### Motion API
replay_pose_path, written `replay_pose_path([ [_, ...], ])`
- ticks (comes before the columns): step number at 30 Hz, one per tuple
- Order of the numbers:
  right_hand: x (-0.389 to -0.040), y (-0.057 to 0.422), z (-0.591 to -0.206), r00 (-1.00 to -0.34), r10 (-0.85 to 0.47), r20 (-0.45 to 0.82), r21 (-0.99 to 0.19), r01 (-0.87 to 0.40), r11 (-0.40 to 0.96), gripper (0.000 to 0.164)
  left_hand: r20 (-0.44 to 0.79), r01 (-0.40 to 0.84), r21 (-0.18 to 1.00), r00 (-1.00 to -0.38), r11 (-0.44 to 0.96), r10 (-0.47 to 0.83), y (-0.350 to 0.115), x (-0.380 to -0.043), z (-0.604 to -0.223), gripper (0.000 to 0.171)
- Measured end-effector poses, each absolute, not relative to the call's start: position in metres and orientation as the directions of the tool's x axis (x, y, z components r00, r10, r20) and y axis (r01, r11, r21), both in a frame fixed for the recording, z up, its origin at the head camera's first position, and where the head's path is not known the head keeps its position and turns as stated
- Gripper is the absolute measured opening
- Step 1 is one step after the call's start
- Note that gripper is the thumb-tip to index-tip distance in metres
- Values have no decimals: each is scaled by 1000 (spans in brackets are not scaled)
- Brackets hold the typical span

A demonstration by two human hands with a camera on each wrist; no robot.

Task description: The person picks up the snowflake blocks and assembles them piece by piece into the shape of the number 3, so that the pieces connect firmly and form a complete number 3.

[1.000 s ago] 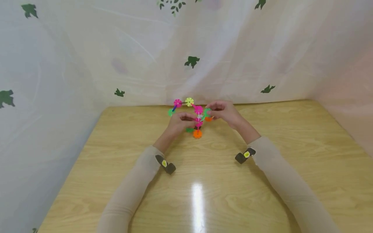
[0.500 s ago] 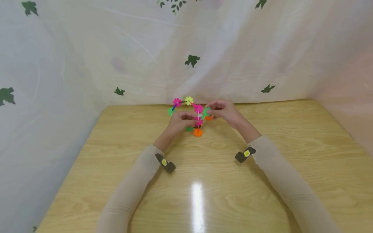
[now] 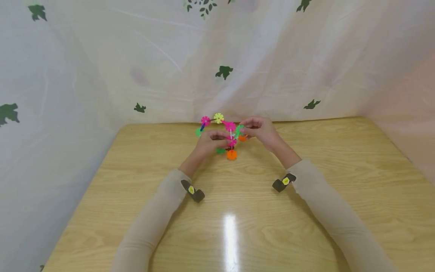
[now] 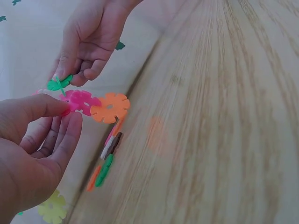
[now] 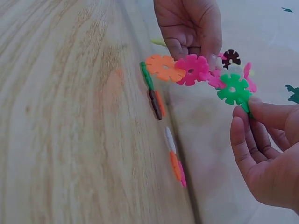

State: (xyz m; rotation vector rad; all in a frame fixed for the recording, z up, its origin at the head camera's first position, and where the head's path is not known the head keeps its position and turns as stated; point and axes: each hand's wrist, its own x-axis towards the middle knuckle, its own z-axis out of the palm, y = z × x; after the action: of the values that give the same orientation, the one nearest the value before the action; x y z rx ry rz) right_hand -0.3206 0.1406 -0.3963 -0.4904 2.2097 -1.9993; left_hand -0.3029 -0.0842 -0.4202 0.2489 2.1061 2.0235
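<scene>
A chain of slotted plastic flower discs is held up over the far part of the table. My left hand (image 3: 212, 143) pinches a pink disc (image 5: 191, 70) of it between thumb and fingers, beside the orange disc (image 4: 110, 108) at the chain's near end. From there the chain arches back through a yellow disc (image 3: 219, 118) and another pink disc (image 3: 205, 121) to a green end partly behind the left hand. My right hand (image 3: 259, 132) pinches a green disc (image 5: 233, 89), joined to a second green piece (image 5: 246, 109) at its fingertips, right against the chain's pink discs.
Several loose discs lie on the table below the hands, among them a brown one (image 5: 155, 104), a green one (image 4: 104, 171) and an orange one (image 3: 242, 138). A pale curtain (image 3: 163, 68) with dark green leaf shapes hangs behind the table's far edge.
The yellow and pink discs at the chain's far part have shifted slightly left. The green disc in the right hand has moved a little left, closer to the pink discs. Both grips stay the same.
</scene>
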Motion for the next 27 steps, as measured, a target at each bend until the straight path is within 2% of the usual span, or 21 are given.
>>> replay_pose_path([
  [16, -322, 141, -400, -938, -304, 169, -984, -178, 3, 25, -22, -43, 996, -969, -78, 248, -81, -303, -418, 22],
  [27, -323, 142, -398, -935, -312, 170, -983, -182, 8, 15, 7, -17, 995, -969, -96, 245, -80, -301, -418, 20],
])
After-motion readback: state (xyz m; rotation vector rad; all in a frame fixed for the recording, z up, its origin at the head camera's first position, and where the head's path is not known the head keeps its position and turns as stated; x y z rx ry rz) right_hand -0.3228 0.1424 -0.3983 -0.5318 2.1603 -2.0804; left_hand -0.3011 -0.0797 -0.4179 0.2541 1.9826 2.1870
